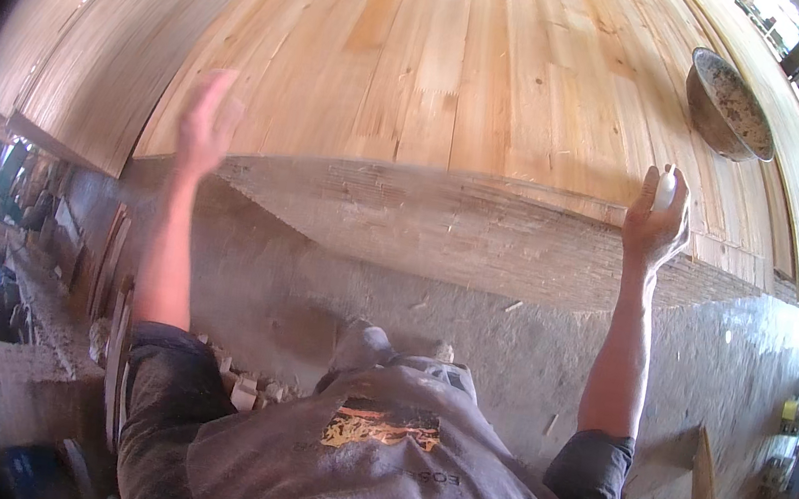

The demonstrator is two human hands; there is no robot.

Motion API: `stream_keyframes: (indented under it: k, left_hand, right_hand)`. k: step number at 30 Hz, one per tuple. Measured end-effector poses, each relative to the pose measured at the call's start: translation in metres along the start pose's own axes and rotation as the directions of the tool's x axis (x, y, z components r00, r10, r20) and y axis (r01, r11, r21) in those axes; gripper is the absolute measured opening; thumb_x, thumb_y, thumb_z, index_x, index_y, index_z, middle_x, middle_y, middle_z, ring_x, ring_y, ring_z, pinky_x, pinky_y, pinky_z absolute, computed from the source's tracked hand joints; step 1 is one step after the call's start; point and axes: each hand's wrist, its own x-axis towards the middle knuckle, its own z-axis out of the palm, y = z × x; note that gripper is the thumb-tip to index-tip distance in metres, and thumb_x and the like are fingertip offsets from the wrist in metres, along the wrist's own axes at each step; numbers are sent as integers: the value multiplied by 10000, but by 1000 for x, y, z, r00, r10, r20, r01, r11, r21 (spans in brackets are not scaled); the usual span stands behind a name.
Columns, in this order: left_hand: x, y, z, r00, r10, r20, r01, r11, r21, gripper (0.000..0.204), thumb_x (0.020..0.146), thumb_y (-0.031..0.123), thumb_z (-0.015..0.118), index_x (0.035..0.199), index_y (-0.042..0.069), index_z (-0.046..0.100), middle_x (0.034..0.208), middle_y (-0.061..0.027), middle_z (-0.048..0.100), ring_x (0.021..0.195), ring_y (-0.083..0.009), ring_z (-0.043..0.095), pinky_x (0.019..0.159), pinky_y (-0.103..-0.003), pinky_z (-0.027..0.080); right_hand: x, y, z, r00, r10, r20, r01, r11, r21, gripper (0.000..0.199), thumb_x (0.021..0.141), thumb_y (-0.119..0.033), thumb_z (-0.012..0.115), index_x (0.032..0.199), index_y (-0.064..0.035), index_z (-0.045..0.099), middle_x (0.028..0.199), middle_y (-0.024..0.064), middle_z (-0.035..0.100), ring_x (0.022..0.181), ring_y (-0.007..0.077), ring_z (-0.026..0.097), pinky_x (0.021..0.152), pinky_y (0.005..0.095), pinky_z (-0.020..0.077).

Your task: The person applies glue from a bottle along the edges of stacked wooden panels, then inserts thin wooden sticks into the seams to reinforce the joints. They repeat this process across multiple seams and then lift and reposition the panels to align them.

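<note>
Pale jointed boards on the stacked panel [464, 66] are showing hardly any filler as yet while the right hand [655, 223] is gripping a small white lump [666, 189] at the near edge, the left hand [207, 118] lifting open and blurred, and the metal bowl [731, 106] is waiting far right.

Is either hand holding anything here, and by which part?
The right hand grips a small white object, fingers wrapped round its lower part, top showing. The left hand is open, blurred and empty.

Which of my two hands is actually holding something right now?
Your right hand, at the near edge of the wooden board stack, has a small white object in its grip. The left hand is blurred, open and empty.
</note>
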Motion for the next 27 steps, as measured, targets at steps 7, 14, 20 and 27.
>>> stream_keyframes:
  k: [7, 14, 20, 27]
  left_hand:
    - [-7, 96, 50, 917, 390, 80, -394, 859, 326, 798, 954, 761, 730, 1330, 59, 790, 1335, -117, 794, 1202, -299, 780, 951, -411, 642]
    - [-6, 69, 58, 875, 484, -29, -450, 833, 323, 801, 872, 765, 821, 1207, 38, 833, 1179, -111, 856, 1037, -256, 838, 845, -399, 664]
    - [-20, 71, 51, 906, 421, -31, -384, 852, 355, 721, 922, 761, 779, 1168, 86, 846, 1161, -103, 858, 1022, -248, 839, 815, -406, 667]
    - [5, 104, 57, 869, 480, -123, -406, 832, 377, 594, 1023, 696, 703, 970, 113, 810, 931, -81, 828, 784, -274, 803, 611, -416, 630]
  right_hand:
    - [-7, -3, 8, 992, -112, -51, 114, 992, 46, 265, 1068, -299, 787, 1215, -80, 761, 974, 153, 806, 820, 347, 797, 706, 435, 633]
    - [-6, 3, 17, 999, 24, 22, -23, 999, -27, 355, 1064, -432, 753, 1241, -130, 808, 1061, 193, 842, 934, 369, 831, 800, 475, 660]
    - [-9, -2, 15, 990, 56, 130, -49, 997, -56, 463, 1028, -560, 731, 1267, -170, 806, 1085, 200, 835, 991, 441, 804, 880, 545, 628]
    - [-1, 4, 26, 984, 71, 161, -63, 997, -49, 415, 1043, -495, 736, 1283, -164, 802, 1083, 178, 843, 989, 394, 819, 864, 518, 640]
